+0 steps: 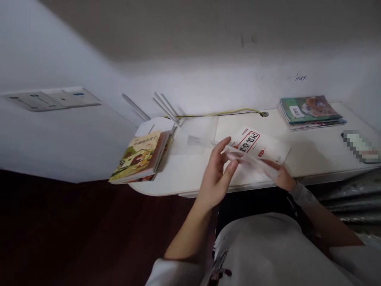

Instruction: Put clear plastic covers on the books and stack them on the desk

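At the desk's (312, 159) front edge, your left hand (216, 174) and right hand (282, 176), both pinched on the clear sleeve (253, 162) over the notebook (262, 145): keep it taut.

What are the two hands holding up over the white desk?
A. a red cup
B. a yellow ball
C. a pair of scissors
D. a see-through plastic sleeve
D: the left hand and the right hand each grip an end of a thin, see-through plastic sleeve, stretched above the white booklet with red and black lettering on the white desk.
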